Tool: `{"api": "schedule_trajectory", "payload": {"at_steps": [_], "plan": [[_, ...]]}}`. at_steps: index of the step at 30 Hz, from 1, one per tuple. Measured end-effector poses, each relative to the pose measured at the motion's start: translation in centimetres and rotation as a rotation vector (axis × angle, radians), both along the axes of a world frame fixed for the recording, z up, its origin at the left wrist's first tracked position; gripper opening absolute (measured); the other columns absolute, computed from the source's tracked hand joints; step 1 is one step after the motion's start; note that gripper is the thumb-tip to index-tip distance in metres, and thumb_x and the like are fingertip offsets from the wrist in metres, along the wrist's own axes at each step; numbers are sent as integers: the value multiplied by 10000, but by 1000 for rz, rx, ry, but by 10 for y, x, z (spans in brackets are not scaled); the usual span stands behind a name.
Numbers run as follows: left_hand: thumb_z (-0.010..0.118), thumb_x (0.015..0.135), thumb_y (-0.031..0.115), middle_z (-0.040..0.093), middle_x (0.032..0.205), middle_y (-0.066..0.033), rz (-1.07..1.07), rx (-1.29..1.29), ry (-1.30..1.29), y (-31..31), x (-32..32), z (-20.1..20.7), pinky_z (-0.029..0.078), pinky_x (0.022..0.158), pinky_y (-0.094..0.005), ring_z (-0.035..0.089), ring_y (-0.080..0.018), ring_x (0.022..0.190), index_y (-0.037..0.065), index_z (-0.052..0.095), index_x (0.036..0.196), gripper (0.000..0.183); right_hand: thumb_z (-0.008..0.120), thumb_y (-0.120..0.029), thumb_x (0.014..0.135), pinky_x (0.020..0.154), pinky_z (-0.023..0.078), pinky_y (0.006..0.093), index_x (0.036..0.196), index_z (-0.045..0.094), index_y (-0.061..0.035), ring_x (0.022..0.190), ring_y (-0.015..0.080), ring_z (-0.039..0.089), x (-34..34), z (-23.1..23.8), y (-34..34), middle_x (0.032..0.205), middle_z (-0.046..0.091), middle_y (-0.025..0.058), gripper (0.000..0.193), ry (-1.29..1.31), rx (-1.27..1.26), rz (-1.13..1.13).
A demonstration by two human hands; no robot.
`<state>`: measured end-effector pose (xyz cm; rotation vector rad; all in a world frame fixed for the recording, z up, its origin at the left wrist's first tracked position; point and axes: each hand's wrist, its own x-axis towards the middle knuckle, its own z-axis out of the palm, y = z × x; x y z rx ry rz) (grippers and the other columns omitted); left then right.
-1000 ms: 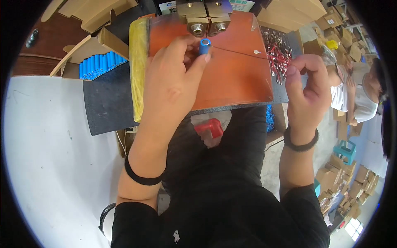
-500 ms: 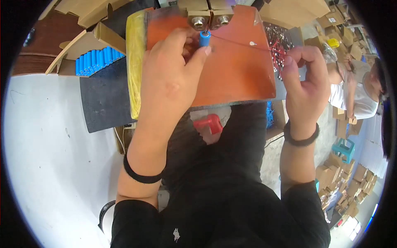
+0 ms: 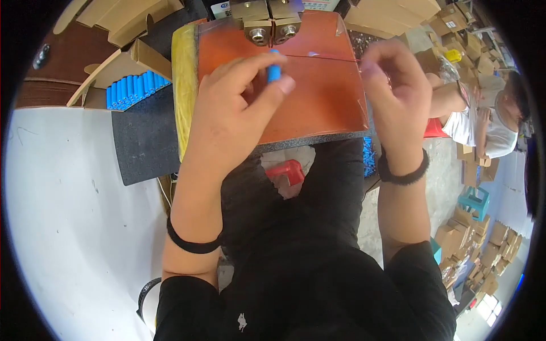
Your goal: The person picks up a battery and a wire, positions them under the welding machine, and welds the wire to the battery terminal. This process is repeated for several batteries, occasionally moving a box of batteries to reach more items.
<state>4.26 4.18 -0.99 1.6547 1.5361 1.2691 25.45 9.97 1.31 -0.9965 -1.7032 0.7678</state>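
Blue cell pinched in L hand near metal heads; R hand apparently grips thin wire: best hold cell steady, wire w/o strain.

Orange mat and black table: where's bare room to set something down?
Free: the orange mat nearer than the thin wire, between left hand and right hand; the black table left of the yellow wrap, nearer than the cardboard box. Crowded: mat's far part, around metal blocks and blue cylinder.

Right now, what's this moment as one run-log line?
left hand: holds blue cylindrical cell; right hand: pinches thin dark-red wire; wire: stretched between hands over orange mat; beyond cell: brass-coloured metal blocks
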Motion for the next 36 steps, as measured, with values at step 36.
{"api": "schedule_trajectory", "payload": {"at_steps": [36], "plan": [[712,868,164,627,840,-173,200,-29,186,12,7,5,475,667,-413,615,-346,730,-30,689,995,233,670,-80,804,639,483,279,851,607,12,652,150,567,-34,3,10,729,598,69,121,-222,13,24]]}}
